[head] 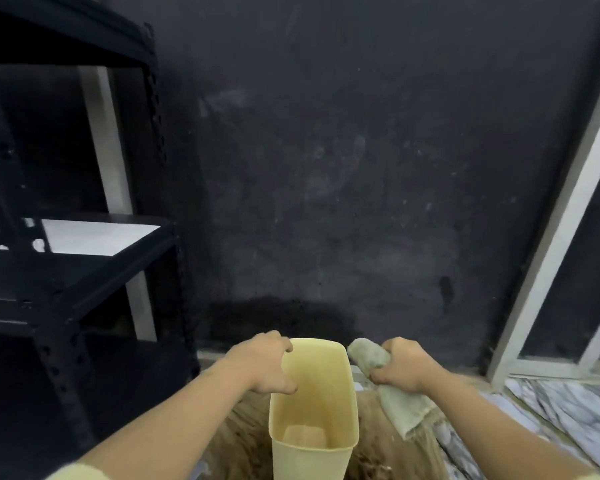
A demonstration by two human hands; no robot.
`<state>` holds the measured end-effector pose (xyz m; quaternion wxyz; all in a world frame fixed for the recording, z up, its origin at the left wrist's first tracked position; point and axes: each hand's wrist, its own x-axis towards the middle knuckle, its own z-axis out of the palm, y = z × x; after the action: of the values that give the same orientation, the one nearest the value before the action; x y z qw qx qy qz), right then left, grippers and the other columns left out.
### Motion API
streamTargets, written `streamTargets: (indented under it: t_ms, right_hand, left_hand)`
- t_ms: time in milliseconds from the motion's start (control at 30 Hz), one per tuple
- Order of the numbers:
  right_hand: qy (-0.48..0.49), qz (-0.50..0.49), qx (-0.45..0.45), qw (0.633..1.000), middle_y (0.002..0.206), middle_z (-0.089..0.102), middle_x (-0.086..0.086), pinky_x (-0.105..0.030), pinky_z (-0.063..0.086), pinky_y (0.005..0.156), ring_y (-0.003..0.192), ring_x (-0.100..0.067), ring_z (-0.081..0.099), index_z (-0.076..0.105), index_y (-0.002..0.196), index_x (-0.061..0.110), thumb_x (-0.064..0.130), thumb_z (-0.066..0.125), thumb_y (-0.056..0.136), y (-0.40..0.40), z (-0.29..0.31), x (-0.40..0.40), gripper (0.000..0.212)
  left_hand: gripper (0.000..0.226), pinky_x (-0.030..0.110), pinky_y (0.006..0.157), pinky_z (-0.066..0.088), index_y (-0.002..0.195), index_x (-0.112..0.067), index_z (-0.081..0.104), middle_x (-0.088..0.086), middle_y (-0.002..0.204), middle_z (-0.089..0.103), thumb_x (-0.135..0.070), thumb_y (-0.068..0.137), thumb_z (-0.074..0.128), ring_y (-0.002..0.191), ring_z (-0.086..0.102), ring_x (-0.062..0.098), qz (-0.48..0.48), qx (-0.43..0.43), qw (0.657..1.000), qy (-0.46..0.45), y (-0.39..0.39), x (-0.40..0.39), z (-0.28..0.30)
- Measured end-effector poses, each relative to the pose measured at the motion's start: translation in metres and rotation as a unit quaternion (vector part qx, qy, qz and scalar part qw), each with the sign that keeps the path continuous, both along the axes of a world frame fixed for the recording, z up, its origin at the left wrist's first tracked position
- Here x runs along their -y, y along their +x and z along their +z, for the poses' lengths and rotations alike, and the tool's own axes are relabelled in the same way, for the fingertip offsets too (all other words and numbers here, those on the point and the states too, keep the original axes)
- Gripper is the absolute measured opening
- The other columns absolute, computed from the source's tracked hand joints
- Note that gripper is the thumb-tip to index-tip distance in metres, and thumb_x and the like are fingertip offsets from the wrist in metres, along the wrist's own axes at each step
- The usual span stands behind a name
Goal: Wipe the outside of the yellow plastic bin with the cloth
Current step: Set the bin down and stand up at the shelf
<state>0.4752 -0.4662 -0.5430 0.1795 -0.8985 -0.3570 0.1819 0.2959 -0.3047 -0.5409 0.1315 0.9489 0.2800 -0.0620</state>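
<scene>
Bin [312, 393] is gripped at its rim by the left hand [260, 362]; cloth [392, 386], bunched in the closed right hand [404, 367] just beside it, should be pressed flat against the outer wall.

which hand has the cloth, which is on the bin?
The right hand is closed around the bunched cloth, just right of the yellow bin. The left hand holds the bin's left rim.

Pale yellow plastic bin [314, 410], open top, tilted away, empty inside; crumpled greyish-green cloth [388, 386] bunched just right of its rim.
</scene>
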Motion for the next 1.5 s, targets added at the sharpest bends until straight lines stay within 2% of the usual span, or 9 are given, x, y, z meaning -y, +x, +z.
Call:
streamTargets:
  t_ms: [167, 267, 367, 700, 867, 1033, 1233, 1300, 1500]
  right_hand:
    - [-0.021, -0.003, -0.017, 1.0, 0.088, 0.058, -0.002, -0.024, 0.042, 0.056, 0.077, -0.019, 0.057, 0.051, 0.075, 0.015, 0.031, 0.066, 0.072, 0.057, -0.018, -0.055, 0.022]
    - [-0.04, -0.007, -0.027, 0.999, 0.09, 0.059, -0.003, -0.026, 0.045, 0.063, 0.082, -0.02, 0.06, 0.053, 0.081, 0.014, 0.032, 0.066, 0.072, 0.071, -0.001, -0.071, 0.024]
    - [-0.056, -0.005, -0.047, 0.997, 0.089, 0.058, -0.002, -0.025, 0.044, 0.061, 0.08, -0.019, 0.058, 0.053, 0.081, 0.013, 0.03, 0.065, 0.073, 0.074, 0.036, -0.077, 0.023]
    - [-0.082, -0.006, -0.065, 0.995, 0.092, 0.06, -0.003, -0.025, 0.045, 0.062, 0.087, -0.021, 0.063, 0.054, 0.077, 0.016, 0.031, 0.066, 0.068, 0.058, 0.249, -0.063, 0.021]
    - [-0.088, -0.002, -0.052, 0.995, 0.09, 0.053, -0.003, -0.019, 0.033, 0.046, 0.077, -0.018, 0.052, 0.039, 0.06, 0.022, 0.032, 0.064, 0.071, 0.034, 0.364, -0.044, 0.029]
    - [-0.075, 0.003, -0.045, 0.996, 0.089, 0.052, -0.002, -0.023, 0.038, 0.054, 0.078, -0.018, 0.053, 0.038, 0.06, 0.023, 0.032, 0.065, 0.071, 0.017, 0.445, -0.024, 0.03]
    - [-0.051, 0.013, -0.039, 0.998, 0.088, 0.056, -0.002, -0.024, 0.04, 0.058, 0.078, -0.018, 0.055, 0.048, 0.071, 0.019, 0.032, 0.067, 0.069, 0.011, 0.488, -0.014, 0.023]
    - [-0.039, 0.015, -0.036, 0.998, 0.088, 0.056, -0.002, -0.023, 0.038, 0.054, 0.078, -0.018, 0.055, 0.049, 0.073, 0.019, 0.032, 0.067, 0.069, 0.012, 0.494, -0.013, 0.023]
    - [-0.036, 0.034, -0.024, 0.998, 0.09, 0.055, -0.001, -0.023, 0.039, 0.06, 0.079, -0.017, 0.054, 0.05, 0.078, 0.017, 0.032, 0.067, 0.071, 0.015, 0.502, -0.018, 0.023]
  left_hand:
    - [0.074, 0.036, 0.096, 0.046, 0.137, -0.025, 0.037, -0.006, 0.136, 0.042, -0.045, 0.071, 0.064, 0.122, 0.043, 0.016, -0.012, -0.027, 1.0, -0.006, 0.061, -0.052, -0.006]
    - [0.075, 0.036, 0.097, 0.046, 0.138, -0.026, 0.036, -0.005, 0.137, 0.04, -0.044, 0.071, 0.063, 0.123, 0.043, 0.017, -0.006, -0.041, 0.999, -0.028, 0.082, -0.067, 0.013]
    - [0.074, 0.036, 0.097, 0.044, 0.139, -0.027, 0.034, -0.005, 0.14, 0.039, -0.043, 0.073, 0.061, 0.126, 0.042, 0.018, -0.012, -0.054, 0.998, -0.037, 0.093, -0.071, 0.05]
    - [0.071, 0.035, 0.108, 0.036, 0.141, -0.027, 0.033, -0.005, 0.149, 0.032, -0.033, 0.076, 0.06, 0.135, 0.034, 0.018, -0.021, -0.068, 0.993, -0.099, 0.077, -0.057, 0.256]
    - [0.07, 0.036, 0.106, 0.038, 0.138, -0.026, 0.038, -0.005, 0.141, 0.04, -0.04, 0.073, 0.061, 0.129, 0.039, 0.017, -0.028, -0.067, 0.993, -0.089, 0.057, -0.042, 0.365]
    - [0.073, 0.035, 0.107, 0.036, 0.14, -0.027, 0.034, -0.005, 0.146, 0.035, -0.044, 0.074, 0.061, 0.133, 0.035, 0.018, -0.028, -0.051, 0.995, -0.076, 0.037, -0.028, 0.446]
    - [0.075, 0.035, 0.106, 0.037, 0.141, -0.026, 0.033, -0.004, 0.149, 0.032, -0.045, 0.075, 0.062, 0.134, 0.035, 0.018, -0.013, -0.037, 0.997, -0.068, 0.02, -0.017, 0.488]
    - [0.074, 0.035, 0.105, 0.038, 0.141, -0.027, 0.033, -0.004, 0.148, 0.033, -0.046, 0.075, 0.062, 0.133, 0.036, 0.018, -0.006, -0.029, 0.997, -0.071, 0.017, -0.016, 0.494]
    - [0.074, 0.037, 0.108, 0.035, 0.141, -0.028, 0.033, -0.003, 0.151, 0.029, -0.047, 0.076, 0.063, 0.136, 0.033, 0.019, 0.025, -0.028, 0.997, -0.07, 0.008, -0.016, 0.501]
